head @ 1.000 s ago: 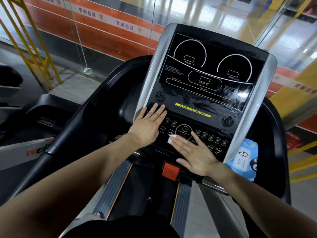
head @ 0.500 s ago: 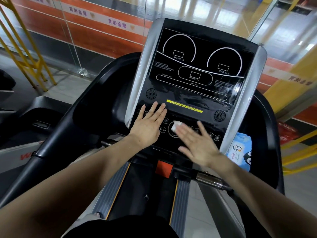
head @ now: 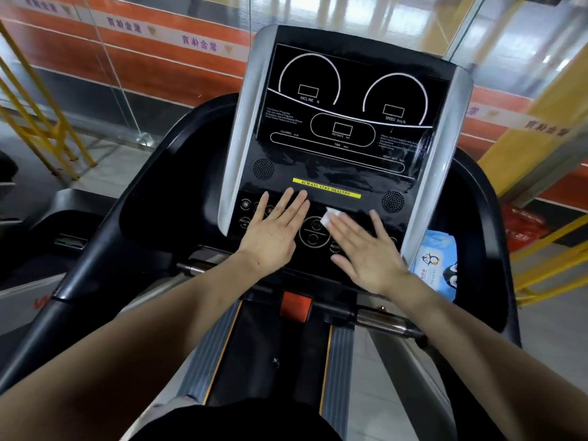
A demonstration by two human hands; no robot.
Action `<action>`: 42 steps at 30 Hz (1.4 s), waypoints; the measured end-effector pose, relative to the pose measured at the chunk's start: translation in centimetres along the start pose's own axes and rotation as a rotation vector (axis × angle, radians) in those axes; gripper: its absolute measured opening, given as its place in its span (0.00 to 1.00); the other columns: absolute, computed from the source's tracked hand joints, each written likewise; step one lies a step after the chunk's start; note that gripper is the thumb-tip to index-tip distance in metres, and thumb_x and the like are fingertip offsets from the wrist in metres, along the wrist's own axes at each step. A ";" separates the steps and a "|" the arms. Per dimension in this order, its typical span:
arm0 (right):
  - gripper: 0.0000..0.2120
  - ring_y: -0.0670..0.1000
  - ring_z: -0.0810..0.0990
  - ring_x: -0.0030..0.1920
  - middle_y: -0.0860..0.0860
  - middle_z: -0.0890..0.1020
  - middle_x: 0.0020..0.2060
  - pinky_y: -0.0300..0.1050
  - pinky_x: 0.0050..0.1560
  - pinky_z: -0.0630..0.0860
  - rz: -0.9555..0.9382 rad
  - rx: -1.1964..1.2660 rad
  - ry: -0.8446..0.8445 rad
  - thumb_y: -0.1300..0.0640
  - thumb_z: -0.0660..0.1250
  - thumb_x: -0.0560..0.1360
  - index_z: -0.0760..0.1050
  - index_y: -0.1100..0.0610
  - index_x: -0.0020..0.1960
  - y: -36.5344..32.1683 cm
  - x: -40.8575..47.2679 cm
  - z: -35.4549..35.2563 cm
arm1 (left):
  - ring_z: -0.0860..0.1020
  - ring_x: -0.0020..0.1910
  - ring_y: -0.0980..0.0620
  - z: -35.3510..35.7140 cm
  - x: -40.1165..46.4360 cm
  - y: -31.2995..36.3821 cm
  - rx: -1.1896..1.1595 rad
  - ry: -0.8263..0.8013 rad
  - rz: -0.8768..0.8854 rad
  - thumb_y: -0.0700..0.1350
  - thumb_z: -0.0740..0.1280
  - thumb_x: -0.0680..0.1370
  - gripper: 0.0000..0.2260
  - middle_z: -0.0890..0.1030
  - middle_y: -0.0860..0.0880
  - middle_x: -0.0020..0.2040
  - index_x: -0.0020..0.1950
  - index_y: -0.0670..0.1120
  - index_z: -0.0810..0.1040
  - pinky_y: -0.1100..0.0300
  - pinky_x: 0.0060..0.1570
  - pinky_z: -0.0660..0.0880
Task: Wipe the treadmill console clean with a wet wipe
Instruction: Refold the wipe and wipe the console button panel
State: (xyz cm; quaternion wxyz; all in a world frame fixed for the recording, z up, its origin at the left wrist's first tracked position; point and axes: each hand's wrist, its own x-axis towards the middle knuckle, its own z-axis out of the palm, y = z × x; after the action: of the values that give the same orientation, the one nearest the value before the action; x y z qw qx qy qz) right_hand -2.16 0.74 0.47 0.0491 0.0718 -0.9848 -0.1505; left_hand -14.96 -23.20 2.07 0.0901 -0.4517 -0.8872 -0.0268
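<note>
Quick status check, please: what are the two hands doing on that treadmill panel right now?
Left hand flat on button panel, bracing. Right hand flat, fingers pressing wet wipe below yellow strip. Wipe pack parked right of console, out of the way.

Both hands lie flat on the treadmill console's button panel — left hand left of the right hand, a wet wipe under the right fingertips. A wipes pack sits just right of the console — the belt lies below.
</note>
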 end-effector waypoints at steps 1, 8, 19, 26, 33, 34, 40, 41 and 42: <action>0.33 0.48 0.42 0.86 0.48 0.46 0.86 0.66 0.82 0.36 0.029 0.013 0.012 0.39 0.44 0.87 0.40 0.52 0.87 -0.1 0.0 -0.1 | 0.36 0.83 0.47 0.0 0.1 0.2 -0.005 -0.001 0.000 0.46 0.58 0.82 0.36 0.39 0.48 0.85 0.85 0.46 0.42 0.37 0.81 0.40; 0.33 0.47 0.44 0.86 0.47 0.47 0.86 0.67 0.83 0.42 -0.240 0.000 -0.024 0.40 0.48 0.88 0.44 0.52 0.87 -1.5 -3.7 1.9 | 0.35 0.83 0.47 0.2 0.2 0.6 -0.025 -0.011 -0.024 0.45 0.58 0.82 0.36 0.38 0.48 0.85 0.85 0.46 0.41 0.37 0.81 0.39; 0.34 0.50 0.44 0.86 0.50 0.46 0.87 0.64 0.84 0.43 -0.233 -0.044 -0.019 0.38 0.46 0.87 0.44 0.55 0.87 -0.3 -4.6 2.7 | 0.34 0.83 0.46 0.1 0.3 1.3 -0.048 -0.045 -0.057 0.44 0.58 0.82 0.37 0.35 0.49 0.84 0.84 0.45 0.38 0.35 0.80 0.41; 0.37 0.52 0.48 0.86 0.52 0.49 0.86 0.65 0.84 0.44 -0.081 -0.070 0.047 0.37 0.49 0.87 0.45 0.57 0.87 3.8 -2.3 0.1 | 0.33 0.83 0.46 -0.3 0.4 1.4 -0.051 -0.073 -0.073 0.44 0.58 0.82 0.38 0.34 0.49 0.84 0.84 0.46 0.37 0.36 0.81 0.42; 0.36 0.51 0.45 0.86 0.51 0.47 0.86 0.65 0.84 0.46 -0.276 -0.052 -0.003 0.37 0.47 0.87 0.45 0.56 0.87 1.7 -5.4 3.2 | 0.35 0.83 0.45 -0.7 0.6 2.2 -0.006 -0.052 -0.054 0.45 0.57 0.82 0.36 0.37 0.48 0.85 0.85 0.45 0.40 0.36 0.80 0.39; 0.35 0.50 0.45 0.86 0.50 0.48 0.86 0.65 0.84 0.46 -0.293 -0.073 0.005 0.37 0.48 0.87 0.45 0.55 0.87 2.4 -5.0 2.9 | 0.35 0.83 0.45 -0.9 0.8 2.5 0.009 -0.049 -0.027 0.45 0.57 0.82 0.36 0.37 0.48 0.85 0.85 0.46 0.40 0.35 0.80 0.39; 0.35 0.52 0.48 0.86 0.52 0.50 0.86 0.66 0.84 0.46 -0.078 -0.052 0.070 0.38 0.48 0.87 0.47 0.57 0.86 5.1 -3.4 0.6 | 0.33 0.83 0.46 -0.8 2.4 4.9 0.010 -0.095 0.013 0.48 0.59 0.83 0.38 0.35 0.48 0.84 0.84 0.45 0.38 0.35 0.80 0.40; 0.35 0.52 0.46 0.86 0.52 0.49 0.86 0.66 0.84 0.46 -0.077 -0.039 0.067 0.38 0.47 0.87 0.47 0.57 0.86 4.3 -4.0 1.2 | 0.33 0.82 0.46 -0.7 2.5 5.0 -0.005 -0.102 0.001 0.48 0.59 0.82 0.39 0.34 0.49 0.84 0.84 0.45 0.37 0.34 0.80 0.40; 0.35 0.52 0.45 0.86 0.52 0.48 0.86 0.66 0.84 0.44 -0.109 -0.027 0.059 0.38 0.47 0.87 0.46 0.56 0.87 3.3 -4.8 2.0 | 0.32 0.82 0.46 -0.5 2.5 5.0 -0.010 -0.103 -0.004 0.48 0.59 0.82 0.39 0.34 0.49 0.84 0.84 0.45 0.36 0.33 0.80 0.41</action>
State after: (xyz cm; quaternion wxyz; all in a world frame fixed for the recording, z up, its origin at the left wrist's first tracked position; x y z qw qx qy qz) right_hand 1.93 5.16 -0.75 0.0708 0.1293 -0.9754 -0.1640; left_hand -12.29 -18.32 2.87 0.0420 -0.4513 -0.8913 -0.0082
